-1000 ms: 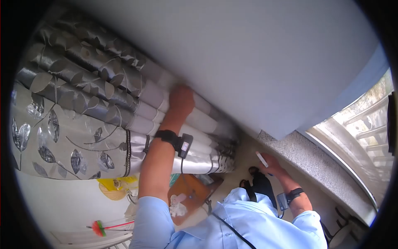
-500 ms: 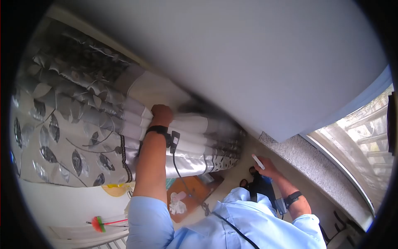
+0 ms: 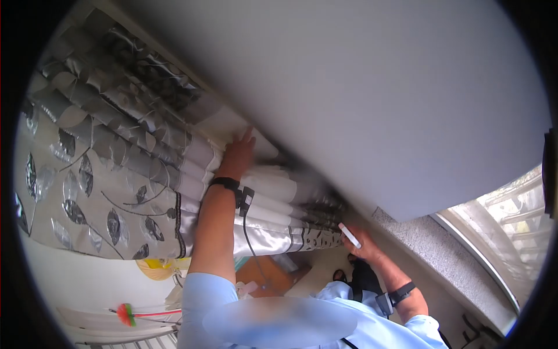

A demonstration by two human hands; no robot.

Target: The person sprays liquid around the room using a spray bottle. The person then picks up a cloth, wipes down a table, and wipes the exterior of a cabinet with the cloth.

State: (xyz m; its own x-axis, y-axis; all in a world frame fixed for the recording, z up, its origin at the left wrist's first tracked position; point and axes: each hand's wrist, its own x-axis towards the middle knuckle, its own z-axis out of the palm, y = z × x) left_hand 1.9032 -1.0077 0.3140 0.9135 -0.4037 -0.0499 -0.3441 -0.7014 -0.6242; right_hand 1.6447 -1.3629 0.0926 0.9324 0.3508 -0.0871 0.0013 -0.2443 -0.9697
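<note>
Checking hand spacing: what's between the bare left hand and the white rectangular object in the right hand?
The leaf-patterned grey fabric curtain, mostly its white band, lies between left hand and white object in the head view.

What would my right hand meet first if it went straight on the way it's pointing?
Likely the curtain's leaf-patterned end, which the slim white object in your right hand would touch first; depth is unclear, so the hand might miss it.

Place: looks like somebody's home, can't tell which room tbh
Curtain (image 3: 131, 212): silvery leaf print with satiny trim, super homey
Window (image 3: 514, 224): daylight coming in
Ledge (image 3: 447, 256): speckled, stone-looking, beside the window
</note>
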